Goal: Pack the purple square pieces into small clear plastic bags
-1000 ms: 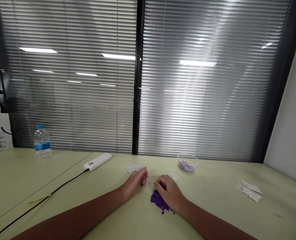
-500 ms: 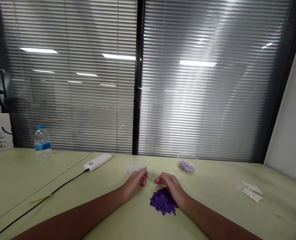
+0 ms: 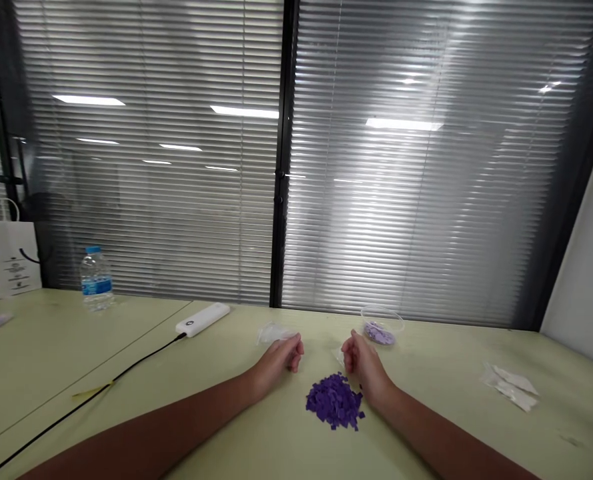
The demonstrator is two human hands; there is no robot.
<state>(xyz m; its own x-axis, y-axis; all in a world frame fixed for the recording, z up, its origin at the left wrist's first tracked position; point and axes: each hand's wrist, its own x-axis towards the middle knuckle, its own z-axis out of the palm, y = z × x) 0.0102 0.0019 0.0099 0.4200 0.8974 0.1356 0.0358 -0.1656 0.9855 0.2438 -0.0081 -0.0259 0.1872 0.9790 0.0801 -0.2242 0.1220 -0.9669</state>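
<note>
A loose pile of small purple square pieces (image 3: pixel 333 401) lies on the pale table between my forearms. My left hand (image 3: pixel 279 360) rests to the left of the pile with its fingers curled in. Just behind it is a crumpled clear plastic bag (image 3: pixel 272 333). My right hand (image 3: pixel 366 368) is at the pile's right edge, its fingers also curled. What either hand holds, if anything, is hidden. A whitish clear scrap (image 3: pixel 338 357) shows beside the right fingertips. Beyond that hand stands a round clear tub (image 3: pixel 397 325) with lilac pieces (image 3: pixel 378 333) in it.
A white power bank (image 3: pixel 203 319) with a black cable (image 3: pixel 143 360) lies to the left. Farther left are a water bottle (image 3: pixel 97 280) and a white paper bag (image 3: pixel 15 257). White packets (image 3: pixel 512 387) lie on the right. Blinds (image 3: pixel 406 220) close off the back.
My right hand has shifted right and away from me, off the purple pile, and its fingers have curled in. The left hand stays in place. The view has turned slightly left.
</note>
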